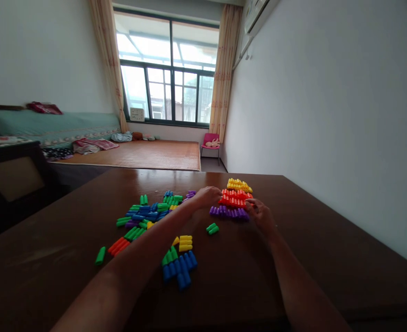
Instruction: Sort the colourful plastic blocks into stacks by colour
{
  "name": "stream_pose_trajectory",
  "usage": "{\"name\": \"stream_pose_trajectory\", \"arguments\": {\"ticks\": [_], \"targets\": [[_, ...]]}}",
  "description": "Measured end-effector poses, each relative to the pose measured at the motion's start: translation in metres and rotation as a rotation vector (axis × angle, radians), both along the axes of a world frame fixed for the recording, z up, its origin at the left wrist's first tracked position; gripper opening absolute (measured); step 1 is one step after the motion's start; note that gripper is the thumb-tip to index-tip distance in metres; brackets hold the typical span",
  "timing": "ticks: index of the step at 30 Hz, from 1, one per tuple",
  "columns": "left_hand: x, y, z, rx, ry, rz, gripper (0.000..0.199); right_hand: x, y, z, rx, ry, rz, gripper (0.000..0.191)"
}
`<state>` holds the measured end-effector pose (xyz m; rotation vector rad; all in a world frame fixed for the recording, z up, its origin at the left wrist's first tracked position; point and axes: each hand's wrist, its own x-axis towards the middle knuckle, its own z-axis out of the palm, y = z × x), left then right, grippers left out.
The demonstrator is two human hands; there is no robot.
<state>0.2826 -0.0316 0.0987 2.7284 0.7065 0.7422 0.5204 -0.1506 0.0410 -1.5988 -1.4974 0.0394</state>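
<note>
On the dark brown table, rows of red bullet-shaped plastic blocks (233, 198) lie between my two hands. My left hand (206, 197) is at their left end, fingers together and touching the end blocks. At the right end my right hand (259, 213) has its curled fingers against the red blocks. Just nearer to me is a row of purple blocks (228, 212). Yellow blocks (238, 185) are lined up beyond the red ones. My left forearm hides part of a mixed pile of blue, green and purple blocks (147, 213).
A small green block group (212, 228) lies mid-table. Nearer me are blue blocks (179, 269) joined with green ones, and yellow blocks (185, 243). One green block (100, 255) lies far left. Beyond the table (258, 286) are a bed (162, 154) and a pink chair (210, 139).
</note>
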Motion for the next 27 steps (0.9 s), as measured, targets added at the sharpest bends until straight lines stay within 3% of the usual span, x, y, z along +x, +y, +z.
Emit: {"name": "stream_pose_trajectory", "arguments": {"ticks": [3, 5, 8, 11, 13, 15, 17, 19, 21, 24, 27], "targets": [[-0.028, -0.014, 0.034, 0.101, 0.031, -0.071, 0.025, -0.006, -0.001, 0.000, 0.034, 0.047, 0.005, 0.044], [-0.054, -0.038, 0.045, 0.190, 0.051, -0.184, 0.028, -0.008, -0.001, -0.002, 0.051, 0.051, 0.001, 0.043], [-0.088, -0.078, 0.038, 0.256, 0.143, -0.364, 0.027, -0.013, 0.000, -0.004, 0.049, 0.021, -0.001, 0.043], [-0.101, -0.089, 0.021, 0.225, 0.181, -0.410, 0.027, -0.021, 0.001, -0.005, 0.014, -0.033, 0.033, 0.044], [-0.095, -0.071, 0.016, 0.148, 0.113, -0.361, 0.028, -0.028, 0.002, -0.005, 0.001, -0.057, 0.052, 0.042], [-0.081, -0.039, 0.019, 0.014, -0.029, -0.323, 0.024, -0.035, 0.003, -0.005, 0.019, -0.077, 0.051, 0.040], [-0.065, 0.000, 0.030, -0.201, -0.287, -0.281, 0.021, -0.043, 0.003, -0.004, 0.059, -0.109, 0.054, 0.037], [-0.052, 0.036, 0.044, -0.426, -0.728, -0.101, 0.025, -0.051, 0.001, -0.002, 0.093, -0.148, 0.080, 0.035], [-0.046, 0.064, 0.056, -0.496, -0.909, 0.015, 0.029, -0.063, -0.003, 0.002, 0.101, -0.197, 0.130, 0.033], [-0.053, 0.090, 0.061, -0.706, -1.186, 0.150, 0.025, -0.089, -0.014, 0.010, 0.072, -0.298, 0.277, 0.028], [-0.072, 0.104, 0.054, -0.894, -1.444, 0.190, 0.021, -0.129, -0.034, 0.021, 0.031, -0.442, 0.549, 0.026]]}}
